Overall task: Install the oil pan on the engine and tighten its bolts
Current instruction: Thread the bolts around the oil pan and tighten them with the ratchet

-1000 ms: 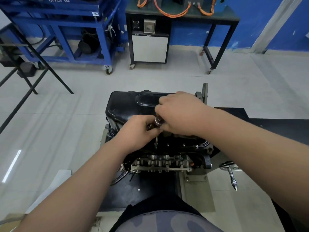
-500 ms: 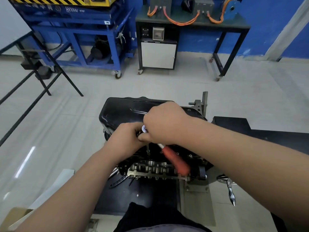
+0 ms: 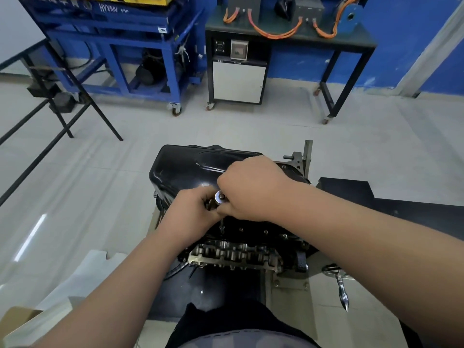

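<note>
The black oil pan [image 3: 185,167] sits on top of the upturned engine [image 3: 236,254] on its stand. Over the pan's near flange my right hand [image 3: 251,189] grips a ratchet whose round silver head [image 3: 221,197] shows between my hands; its handle is hidden under the hand. My left hand [image 3: 188,209] holds the head and the thin extension shaft [image 3: 222,226], which runs down to a bolt on the flange. Several bolt heads [image 3: 265,231] line the flange to the right.
A silver crank handle [image 3: 342,292] hangs at the stand's right side. A black table [image 3: 401,209] stands to the right. Across the open floor are a blue wheeled frame [image 3: 130,59] and a black bench with orange cables [image 3: 288,38]. Black metal legs [image 3: 62,116] stand at left.
The ratchet's red handle, which stuck out toward me half a second ago, is now hidden under my right hand. Both hands stay at the same bolt.
</note>
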Demonstrator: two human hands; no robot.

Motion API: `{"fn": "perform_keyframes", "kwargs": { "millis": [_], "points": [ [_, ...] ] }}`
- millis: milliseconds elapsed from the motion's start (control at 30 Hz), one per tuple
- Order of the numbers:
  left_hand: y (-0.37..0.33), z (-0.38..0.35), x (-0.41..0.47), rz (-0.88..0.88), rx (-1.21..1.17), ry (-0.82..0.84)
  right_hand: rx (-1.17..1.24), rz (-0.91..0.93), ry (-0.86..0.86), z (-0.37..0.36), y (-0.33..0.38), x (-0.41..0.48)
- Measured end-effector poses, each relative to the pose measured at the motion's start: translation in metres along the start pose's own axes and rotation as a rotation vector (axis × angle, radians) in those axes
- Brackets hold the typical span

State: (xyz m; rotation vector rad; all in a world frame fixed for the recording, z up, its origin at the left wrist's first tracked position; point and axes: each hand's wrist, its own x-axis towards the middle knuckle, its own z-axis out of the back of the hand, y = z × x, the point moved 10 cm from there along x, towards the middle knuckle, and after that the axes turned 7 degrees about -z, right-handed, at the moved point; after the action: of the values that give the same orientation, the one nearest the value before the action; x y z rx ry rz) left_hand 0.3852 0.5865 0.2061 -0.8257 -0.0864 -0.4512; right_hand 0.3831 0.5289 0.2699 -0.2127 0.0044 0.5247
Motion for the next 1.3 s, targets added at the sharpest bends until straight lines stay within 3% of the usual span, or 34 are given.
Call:
{"fn": "perform_keyframes", "kwargs": {
  "millis": [233,300,433,533,700,1000,1300],
  "points": [
    [0.013,-0.003,-0.012,0.05,-0.137,-0.015,0.11,-0.155,0.005,0.004,0.001,-0.009],
    [0.034,-0.008,-0.028,0.232,-0.358,-0.078,0.117,-0.186,-0.022,0.003,0.002,-0.012],
    [0.072,-0.056,-0.08,0.787,-1.142,-0.217,0.136,-0.232,-0.046,-0.002,0.003,-0.016],
    [0.068,-0.077,-0.096,0.973,-1.453,-0.22,0.188,-0.238,-0.045,-0.008,0.003,-0.015],
    [0.057,-0.077,-0.095,1.008,-1.578,-0.165,0.285,-0.209,0.075,-0.031,0.017,-0.009],
    [0.036,-0.035,-0.076,0.912,-1.72,0.054,0.449,-0.392,-0.118,0.05,-0.017,-0.013],
    [0.083,-0.008,-0.079,1.004,-1.787,-0.153,0.691,-0.556,-0.253,0.073,-0.009,-0.02]
  ]
}}
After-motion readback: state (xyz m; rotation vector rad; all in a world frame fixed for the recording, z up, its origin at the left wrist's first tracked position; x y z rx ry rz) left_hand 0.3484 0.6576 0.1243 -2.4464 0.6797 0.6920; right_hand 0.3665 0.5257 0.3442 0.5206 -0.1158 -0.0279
